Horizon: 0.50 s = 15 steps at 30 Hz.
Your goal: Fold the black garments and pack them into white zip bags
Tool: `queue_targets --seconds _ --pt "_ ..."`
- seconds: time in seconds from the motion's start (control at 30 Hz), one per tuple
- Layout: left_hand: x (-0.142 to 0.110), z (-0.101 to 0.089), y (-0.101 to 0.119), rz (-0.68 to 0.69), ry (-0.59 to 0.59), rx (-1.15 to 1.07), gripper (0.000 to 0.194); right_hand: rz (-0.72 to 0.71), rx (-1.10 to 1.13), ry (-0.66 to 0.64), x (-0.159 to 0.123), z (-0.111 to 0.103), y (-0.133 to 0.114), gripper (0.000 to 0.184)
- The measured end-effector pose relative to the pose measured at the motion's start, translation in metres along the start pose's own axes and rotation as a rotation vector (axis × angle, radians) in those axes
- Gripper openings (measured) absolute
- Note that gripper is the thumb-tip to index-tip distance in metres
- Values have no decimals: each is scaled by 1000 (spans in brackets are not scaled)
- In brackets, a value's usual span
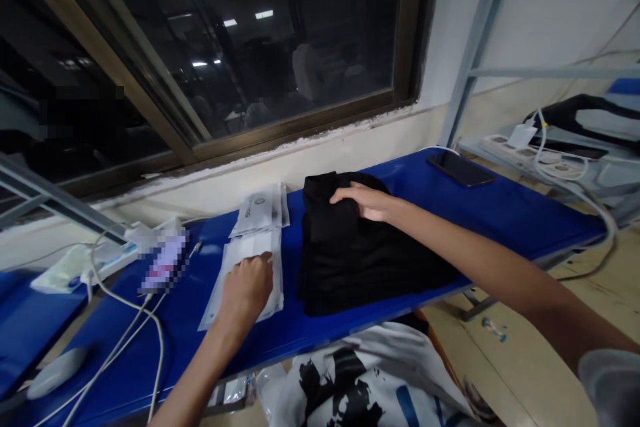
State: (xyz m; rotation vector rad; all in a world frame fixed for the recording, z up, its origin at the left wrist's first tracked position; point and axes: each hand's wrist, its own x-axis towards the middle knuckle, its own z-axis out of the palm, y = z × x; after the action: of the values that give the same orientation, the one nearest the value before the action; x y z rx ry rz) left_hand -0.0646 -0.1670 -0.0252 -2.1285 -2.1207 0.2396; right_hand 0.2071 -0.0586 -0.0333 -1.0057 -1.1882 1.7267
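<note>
Here, right hand (363, 203) open on black clothing (365, 260), left hand (247, 290) curled on plastic packet (250, 247).

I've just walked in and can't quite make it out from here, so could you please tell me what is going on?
A person is working with bare hands at a blue-topped table. Their right hand rests on a folded black garment, while their left hand touches a flat translucent plastic bag lying beside the garment. A small pile of white printed packets sits just beyond the bag, and a black smartphone lies further along the table.
</note>
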Motion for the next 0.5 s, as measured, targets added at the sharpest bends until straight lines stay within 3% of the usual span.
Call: queue_targets --seconds 0.1,0.23,0.33,0.43,0.5 --pt "-20 -15 11 -10 90 75 44 -43 59 28 -5 3 2 46" --pt "-33 -45 32 128 434 16 32 -199 160 19 -23 5 -11 51" --pt "-17 -56 57 193 664 -16 31 -318 210 -80 -42 -1 -28 44" --pt "11 -55 78 240 735 -69 51 -279 77 -140 -50 -3 -35 40" --pt "26 -49 84 263 766 -113 60 -228 3 -74 -44 -1 -30 37"
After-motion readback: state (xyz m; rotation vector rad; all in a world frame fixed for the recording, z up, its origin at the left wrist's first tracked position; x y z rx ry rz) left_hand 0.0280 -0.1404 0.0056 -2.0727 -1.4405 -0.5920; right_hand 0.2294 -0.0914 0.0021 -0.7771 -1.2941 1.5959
